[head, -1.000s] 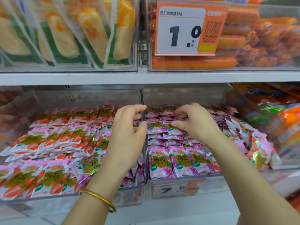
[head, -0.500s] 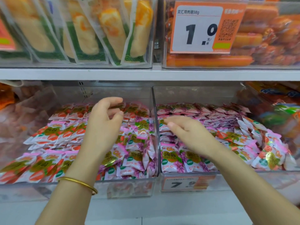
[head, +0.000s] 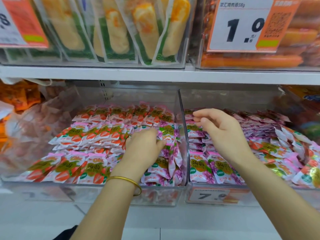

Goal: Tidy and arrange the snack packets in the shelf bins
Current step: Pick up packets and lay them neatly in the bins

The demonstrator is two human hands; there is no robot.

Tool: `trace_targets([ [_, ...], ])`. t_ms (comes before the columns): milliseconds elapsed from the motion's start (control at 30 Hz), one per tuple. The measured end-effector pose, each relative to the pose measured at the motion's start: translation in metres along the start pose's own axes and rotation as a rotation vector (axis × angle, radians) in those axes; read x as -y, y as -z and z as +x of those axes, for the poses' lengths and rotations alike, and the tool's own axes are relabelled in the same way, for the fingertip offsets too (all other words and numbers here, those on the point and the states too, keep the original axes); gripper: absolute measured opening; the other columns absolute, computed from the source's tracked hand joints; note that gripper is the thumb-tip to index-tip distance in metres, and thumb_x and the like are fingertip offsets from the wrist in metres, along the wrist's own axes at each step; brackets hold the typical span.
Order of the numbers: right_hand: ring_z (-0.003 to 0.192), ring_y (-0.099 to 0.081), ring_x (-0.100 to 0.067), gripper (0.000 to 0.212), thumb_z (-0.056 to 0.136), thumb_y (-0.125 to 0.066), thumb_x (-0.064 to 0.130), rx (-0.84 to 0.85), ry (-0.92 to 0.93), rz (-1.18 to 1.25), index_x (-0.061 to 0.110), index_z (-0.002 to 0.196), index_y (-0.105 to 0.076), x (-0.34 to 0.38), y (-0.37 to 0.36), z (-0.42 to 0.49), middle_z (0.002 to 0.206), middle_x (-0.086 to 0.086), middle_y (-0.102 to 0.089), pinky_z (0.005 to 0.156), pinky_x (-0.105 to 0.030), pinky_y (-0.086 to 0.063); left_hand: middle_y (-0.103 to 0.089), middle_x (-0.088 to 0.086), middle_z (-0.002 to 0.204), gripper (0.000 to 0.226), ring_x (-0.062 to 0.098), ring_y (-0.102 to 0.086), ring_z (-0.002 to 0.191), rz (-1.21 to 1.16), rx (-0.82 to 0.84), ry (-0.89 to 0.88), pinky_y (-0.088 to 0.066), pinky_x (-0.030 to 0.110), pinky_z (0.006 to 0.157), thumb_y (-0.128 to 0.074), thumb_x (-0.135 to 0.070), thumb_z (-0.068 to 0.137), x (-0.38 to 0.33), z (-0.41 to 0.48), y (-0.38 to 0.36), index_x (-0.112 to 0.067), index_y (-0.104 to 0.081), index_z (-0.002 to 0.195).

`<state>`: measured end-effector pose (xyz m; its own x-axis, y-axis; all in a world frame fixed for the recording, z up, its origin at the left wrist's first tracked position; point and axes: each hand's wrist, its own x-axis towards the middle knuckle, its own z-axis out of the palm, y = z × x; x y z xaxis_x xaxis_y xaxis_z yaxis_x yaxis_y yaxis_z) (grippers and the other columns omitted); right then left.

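Left hand point(head: 143, 148) drops into left bin point(head: 86, 189), pinching purple packets point(head: 164, 170); right hand point(head: 223, 134) hovers loosely curled, empty. Strays likely heading right.

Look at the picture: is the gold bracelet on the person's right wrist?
No, the gold bracelet circles the wrist of the left hand.

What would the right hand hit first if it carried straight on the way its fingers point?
The right hand points left over the purple packets, so it would likely meet the clear bin divider first; depth is unclear.
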<state>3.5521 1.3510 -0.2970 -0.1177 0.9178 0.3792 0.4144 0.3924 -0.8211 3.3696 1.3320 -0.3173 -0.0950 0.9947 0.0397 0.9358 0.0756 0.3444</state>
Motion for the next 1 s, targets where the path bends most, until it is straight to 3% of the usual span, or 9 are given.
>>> trace_targets([
  [100,0.092,-0.062,0.005,0.025,0.094,-0.047,0.009,-0.003,-0.021,0.022,0.027,0.1,-0.063,0.0,0.001,-0.001,0.095,0.021,-0.064,0.084,-0.019,-0.049,-0.057,0.012,0.116,0.045,0.032,-0.051,0.11,-0.091,-0.019,0.027,-0.041,0.046,0.095,-0.049,-0.038,0.093,-0.005,0.008,-0.004,-0.011,-0.046,0.128],
  [233,0.091,-0.062,0.003,0.025,0.095,-0.046,0.009,-0.002,-0.043,0.023,0.027,0.1,-0.063,-0.002,0.002,-0.002,0.095,0.018,-0.065,0.083,-0.023,-0.051,-0.055,0.008,0.089,0.031,0.029,-0.054,0.086,-0.224,-0.056,0.08,-0.048,0.04,0.08,-0.053,-0.036,0.092,-0.01,0.016,-0.006,-0.007,-0.051,0.103],
  [300,0.091,-0.062,0.003,0.025,0.095,-0.046,0.01,0.002,-0.045,0.019,0.028,0.1,-0.062,-0.003,0.002,-0.002,0.094,0.018,-0.065,0.083,-0.024,-0.052,-0.048,0.005,0.075,0.028,0.026,-0.048,0.075,-0.228,-0.065,0.073,-0.042,0.036,0.07,-0.057,-0.034,0.09,-0.013,0.018,-0.007,-0.008,-0.045,0.088],
  [467,0.088,-0.063,0.002,0.025,0.095,-0.047,0.011,-0.01,-0.047,0.021,0.03,0.099,-0.062,-0.004,0.005,-0.003,0.092,0.017,-0.065,0.08,-0.024,-0.053,-0.043,0.004,0.065,0.022,0.022,-0.039,0.059,-0.382,-0.134,0.014,-0.033,0.031,0.057,-0.06,-0.022,0.088,-0.011,0.017,-0.008,-0.01,-0.044,0.077],
  [633,0.073,-0.064,-0.005,0.025,0.093,-0.049,0.007,-0.028,-0.069,0.154,0.027,0.096,-0.063,0.005,0.005,-0.003,0.09,0.003,-0.069,0.063,-0.018,-0.053,-0.045,0.0,0.071,0.013,0.016,-0.041,0.063,-0.695,-0.304,-0.031,-0.036,0.028,0.058,-0.06,-0.018,0.088,-0.007,0.005,0.025,-0.005,-0.059,0.091],
  [800,0.071,-0.061,-0.002,0.007,0.09,-0.058,0.025,0.067,-0.107,0.261,0.028,0.093,-0.063,0.017,-0.001,-0.006,0.091,0.004,-0.068,0.057,-0.017,-0.048,-0.061,0.006,0.077,0.006,0.007,-0.052,0.063,-0.988,-0.168,-0.063,-0.045,0.017,0.056,-0.062,-0.019,0.087,-0.014,-0.015,0.04,-0.013,-0.064,0.089],
  [867,0.071,-0.059,-0.003,0.008,0.085,-0.065,0.029,0.096,-0.101,0.248,0.022,0.088,-0.065,0.02,-0.006,-0.009,0.086,0.003,-0.068,0.059,-0.015,-0.045,-0.068,0.008,0.082,0.004,0.009,-0.058,0.068,-1.028,-0.13,-0.09,-0.048,0.019,0.062,-0.064,-0.017,0.085,-0.022,-0.021,0.039,-0.014,-0.065,0.088],
  [1000,0.076,-0.063,-0.023,0.013,0.082,-0.067,0.012,0.094,-0.204,0.453,0.002,0.081,-0.06,0.021,0.004,-0.009,0.082,-0.015,-0.066,0.074,-0.037,-0.056,-0.071,0.003,0.086,0.006,0.006,-0.062,0.072,-1.092,-0.096,-0.103,-0.047,0.014,0.061,-0.065,-0.016,0.084,-0.031,-0.024,0.035,-0.022,-0.066,0.088],
])
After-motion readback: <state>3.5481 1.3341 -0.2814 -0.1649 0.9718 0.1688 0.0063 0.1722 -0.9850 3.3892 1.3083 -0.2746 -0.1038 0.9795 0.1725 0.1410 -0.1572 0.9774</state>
